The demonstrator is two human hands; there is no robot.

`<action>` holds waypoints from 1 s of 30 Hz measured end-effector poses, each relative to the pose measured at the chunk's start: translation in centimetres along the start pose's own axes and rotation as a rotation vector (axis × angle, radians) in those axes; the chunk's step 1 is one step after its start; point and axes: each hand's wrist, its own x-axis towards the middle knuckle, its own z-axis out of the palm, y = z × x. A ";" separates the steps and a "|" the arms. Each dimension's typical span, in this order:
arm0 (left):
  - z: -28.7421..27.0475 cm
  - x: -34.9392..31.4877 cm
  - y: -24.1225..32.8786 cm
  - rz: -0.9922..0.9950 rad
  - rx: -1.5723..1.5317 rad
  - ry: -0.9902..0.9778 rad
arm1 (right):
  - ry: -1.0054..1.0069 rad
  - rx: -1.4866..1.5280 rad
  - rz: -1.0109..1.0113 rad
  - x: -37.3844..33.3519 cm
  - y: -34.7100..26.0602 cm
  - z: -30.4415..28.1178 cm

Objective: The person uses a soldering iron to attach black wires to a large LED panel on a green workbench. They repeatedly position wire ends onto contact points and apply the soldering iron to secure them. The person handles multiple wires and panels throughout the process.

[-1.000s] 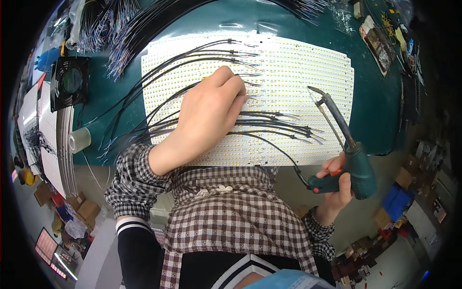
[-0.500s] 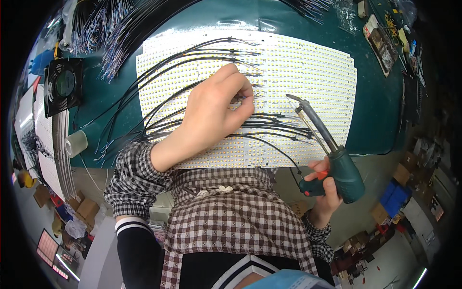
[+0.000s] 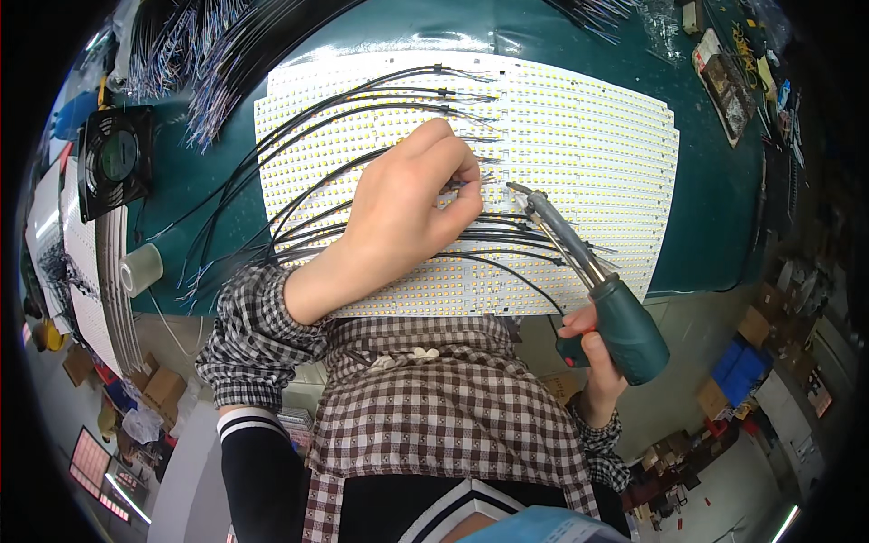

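White LED boards [image 3: 588, 127] with rows of small yellow chips lie across the green table before me. Several black cables [image 3: 362, 92] with stripped, thin wire ends run over them from the left. My left hand [image 3: 403, 195] is closed in a pinch over the boards' middle, on thin wires that its fingers mostly hide. In my right hand [image 3: 600, 366] is a green soldering gun [image 3: 631, 330], gripped by the handle. Its tip [image 3: 516, 187] points up and left, just to the right of my left fingertips. Whether the tip touches the board I cannot tell.
Thick bundles of black cables [image 3: 231, 77] lie at the far left. A black fan [image 3: 116, 163] and a white roll [image 3: 142, 270] stand at the left, beside stacked white boards [image 3: 95, 281]. A stained, box-like tray [image 3: 722, 81] lies at the far right.
My right hand has moved the soldering gun left, bringing its tip closer to my left fingertips. The left hand keeps its pinch in nearly the same place.
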 end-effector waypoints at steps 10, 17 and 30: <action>-0.1 -0.1 0.2 0.037 0.012 -0.008 | 0.013 0.051 -0.068 0.3 1.1 0.1; -0.1 -0.1 0.2 0.038 0.014 -0.012 | 0.011 0.062 -0.055 0.5 1.3 0.2; -0.2 -0.1 0.3 0.033 0.023 -0.016 | 0.031 0.110 -0.041 0.3 0.5 0.6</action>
